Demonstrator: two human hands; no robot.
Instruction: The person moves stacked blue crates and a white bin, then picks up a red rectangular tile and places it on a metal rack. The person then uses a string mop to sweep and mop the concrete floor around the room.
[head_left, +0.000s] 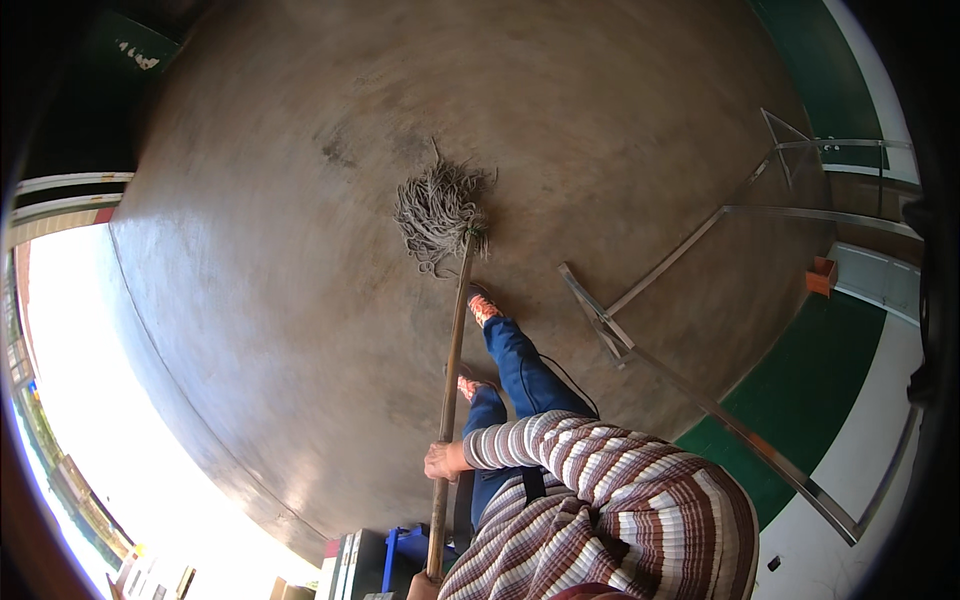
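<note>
A string mop (437, 208) with grey, tangled strands rests on the brown floor ahead of my feet. Its long wooden handle (456, 350) slants from the mop head back toward my body. Partway down the handle, my right hand (446, 460) is closed around the wood, its arm in a striped sleeve crossing in front of me. Lower down, at the picture's bottom edge, my left hand (424, 587) grips the upper end of the handle. Only part of that hand shows.
A metal tube frame (665, 260) stands on the floor to the right, near a green and white wall (800, 385). An orange box (821, 276) sits by that wall. Bright light enters through an opening at left. A blue object (405, 555) stands near my left hand.
</note>
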